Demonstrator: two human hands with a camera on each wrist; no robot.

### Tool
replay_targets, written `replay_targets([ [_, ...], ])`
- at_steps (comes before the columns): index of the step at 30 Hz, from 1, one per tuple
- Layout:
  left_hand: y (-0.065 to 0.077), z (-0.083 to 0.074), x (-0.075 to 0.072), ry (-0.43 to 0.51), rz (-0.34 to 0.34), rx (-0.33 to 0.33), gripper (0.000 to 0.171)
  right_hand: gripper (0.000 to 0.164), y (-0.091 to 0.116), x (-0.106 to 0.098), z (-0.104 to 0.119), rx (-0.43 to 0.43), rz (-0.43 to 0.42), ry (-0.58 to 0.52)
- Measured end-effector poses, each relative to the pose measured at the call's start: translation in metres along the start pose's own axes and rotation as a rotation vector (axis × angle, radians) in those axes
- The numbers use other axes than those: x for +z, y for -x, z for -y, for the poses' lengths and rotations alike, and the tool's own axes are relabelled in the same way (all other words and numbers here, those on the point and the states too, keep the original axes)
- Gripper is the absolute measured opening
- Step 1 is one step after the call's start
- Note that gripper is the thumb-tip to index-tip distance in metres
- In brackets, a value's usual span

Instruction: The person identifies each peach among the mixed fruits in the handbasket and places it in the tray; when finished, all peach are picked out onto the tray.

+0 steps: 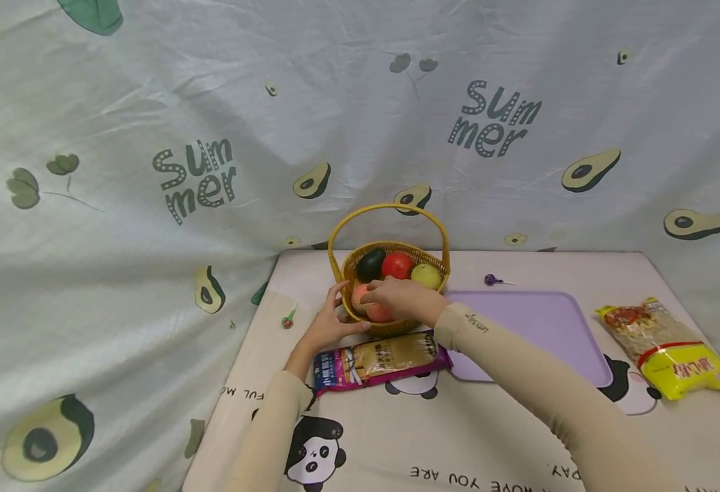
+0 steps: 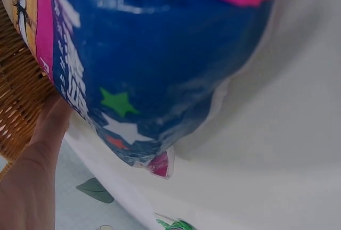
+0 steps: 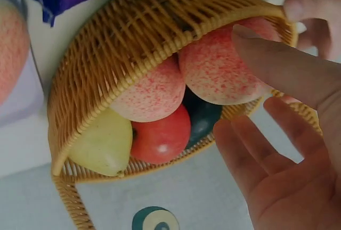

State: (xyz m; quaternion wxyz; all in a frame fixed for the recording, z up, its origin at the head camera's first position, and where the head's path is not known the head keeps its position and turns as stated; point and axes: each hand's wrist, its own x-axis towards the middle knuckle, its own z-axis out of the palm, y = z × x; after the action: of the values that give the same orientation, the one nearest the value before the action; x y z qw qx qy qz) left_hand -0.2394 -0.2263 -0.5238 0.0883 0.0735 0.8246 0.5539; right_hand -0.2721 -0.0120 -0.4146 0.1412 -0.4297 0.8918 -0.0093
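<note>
At the basket [image 3: 109, 54], bracing it with wide-spread left hand [image 1: 328, 325], apparently fitting loosely parted, empty right hand [image 1: 406, 299] about a peach [image 3: 216, 67], next needing a gentle squeeze.

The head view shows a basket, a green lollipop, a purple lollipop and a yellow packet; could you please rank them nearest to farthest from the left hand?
1. Basket, against the left hand
2. Green lollipop, to its left
3. Purple lollipop, right of the basket
4. Yellow packet, far right
</note>
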Motion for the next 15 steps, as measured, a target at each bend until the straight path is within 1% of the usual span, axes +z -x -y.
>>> replay_targets([
  [2,-0.001,-0.001,0.0,0.0,0.004,0.004,0.104,0.056,-0.002,0.0,0.001,0.011,0.022,0.036],
  [5,-0.002,-0.003,0.0,-0.002,0.009,-0.001,0.104,0.058,-0.004,0.0,0.001,0.019,0.028,0.074],
  [10,-0.001,-0.004,-0.001,0.003,-0.001,-0.012,0.104,0.049,-0.009,0.002,0.001,0.022,-0.002,0.063],
  [15,0.002,-0.001,0.0,-0.009,-0.003,-0.028,0.105,0.044,-0.012,0.008,0.001,0.022,0.01,0.06],
])
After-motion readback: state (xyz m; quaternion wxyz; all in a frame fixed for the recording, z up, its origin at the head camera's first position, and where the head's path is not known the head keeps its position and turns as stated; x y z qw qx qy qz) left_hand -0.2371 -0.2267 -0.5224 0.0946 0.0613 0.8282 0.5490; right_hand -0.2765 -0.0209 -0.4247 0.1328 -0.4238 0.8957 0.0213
